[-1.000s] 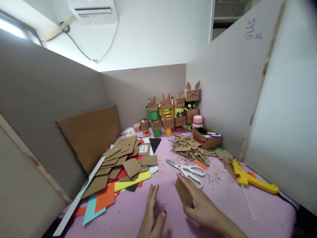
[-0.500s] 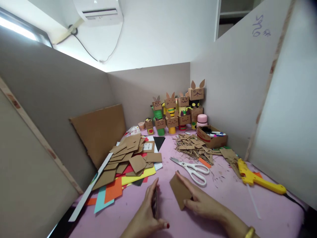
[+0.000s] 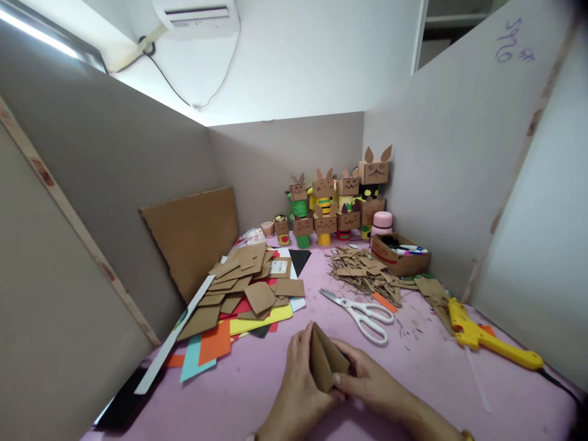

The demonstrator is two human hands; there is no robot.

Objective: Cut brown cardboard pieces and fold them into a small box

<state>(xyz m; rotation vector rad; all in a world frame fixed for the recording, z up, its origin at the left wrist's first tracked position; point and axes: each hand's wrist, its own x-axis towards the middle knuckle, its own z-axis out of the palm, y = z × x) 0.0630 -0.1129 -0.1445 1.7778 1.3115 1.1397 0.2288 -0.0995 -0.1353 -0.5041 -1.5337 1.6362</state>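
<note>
My left hand point(image 3: 299, 376) is closed on a brown cardboard piece point(image 3: 320, 366), its fingers along the outer left side. With its thumb on the near corner, my right hand point(image 3: 367, 378) grips a second cardboard piece point(image 3: 336, 360). The two pieces stand tilted against each other and form a narrow V; whether they are joined cannot be told. The hands nearly touch at the near end, just over the pink tabletop point(image 3: 248, 398). White-handled scissors point(image 3: 362, 315) lie beyond the right hand, blades apart.
Left lie stacked cardboard pieces point(image 3: 260, 297), coloured paper point(image 3: 215, 344) and a white strip point(image 3: 172, 340). Cardboard scraps point(image 3: 358, 269) and a pen box point(image 3: 399, 260) are at the back right. A yellow glue gun point(image 3: 493, 343) lies right; several box-headed figures point(image 3: 326, 211) stand at the back.
The hands have come together. The left hand's piece, seen edge-on before, now meets the right hand's piece at an angle. The view has shifted slightly.
</note>
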